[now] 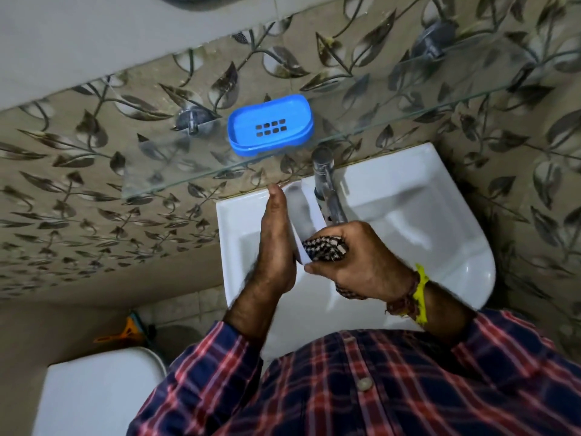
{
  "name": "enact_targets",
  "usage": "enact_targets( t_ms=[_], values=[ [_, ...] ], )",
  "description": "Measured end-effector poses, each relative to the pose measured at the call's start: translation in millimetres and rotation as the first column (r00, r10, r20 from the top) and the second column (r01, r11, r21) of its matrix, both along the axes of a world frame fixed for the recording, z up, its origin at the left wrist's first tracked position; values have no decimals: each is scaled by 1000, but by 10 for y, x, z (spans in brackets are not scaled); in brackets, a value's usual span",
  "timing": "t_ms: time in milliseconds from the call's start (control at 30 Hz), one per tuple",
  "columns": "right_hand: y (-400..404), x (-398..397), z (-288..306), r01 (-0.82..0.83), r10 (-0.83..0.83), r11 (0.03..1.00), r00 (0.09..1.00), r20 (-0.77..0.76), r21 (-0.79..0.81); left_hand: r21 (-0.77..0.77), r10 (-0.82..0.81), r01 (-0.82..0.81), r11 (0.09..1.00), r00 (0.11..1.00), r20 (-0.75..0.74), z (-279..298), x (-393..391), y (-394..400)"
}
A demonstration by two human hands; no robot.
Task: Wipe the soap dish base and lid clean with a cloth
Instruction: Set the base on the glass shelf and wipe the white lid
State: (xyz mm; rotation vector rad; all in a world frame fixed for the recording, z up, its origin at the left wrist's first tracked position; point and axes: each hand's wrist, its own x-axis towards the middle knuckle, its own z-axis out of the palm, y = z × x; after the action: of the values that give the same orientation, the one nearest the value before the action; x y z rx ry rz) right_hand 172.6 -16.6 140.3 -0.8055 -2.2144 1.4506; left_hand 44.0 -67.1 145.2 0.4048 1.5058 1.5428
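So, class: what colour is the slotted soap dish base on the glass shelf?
Bright blue soap dish base; head view.

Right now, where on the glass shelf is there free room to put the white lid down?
The glass shelf is bare left of the blue soap dish base, out to its corner, and also right of it, toward the far metal bracket. Over the sink it is crowded: both hands, lid, cloth and tap.
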Motion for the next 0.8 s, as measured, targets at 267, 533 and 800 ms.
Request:
enact_targets(
  t_ms=[267,533,800],
  values=[
    [266,231,173,238,-259,961,953,-157,-139,-129,-31,64,990,969,246,-158,-61,-38],
    [-9,-74,81,365,-351,924,927,-127,112,36,-179,180,983,894,411,-368,190,76],
    [15,32,124,202,-280,891,950,141,407,37,-184,189,981,863,469,-434,200,86]
  ],
)
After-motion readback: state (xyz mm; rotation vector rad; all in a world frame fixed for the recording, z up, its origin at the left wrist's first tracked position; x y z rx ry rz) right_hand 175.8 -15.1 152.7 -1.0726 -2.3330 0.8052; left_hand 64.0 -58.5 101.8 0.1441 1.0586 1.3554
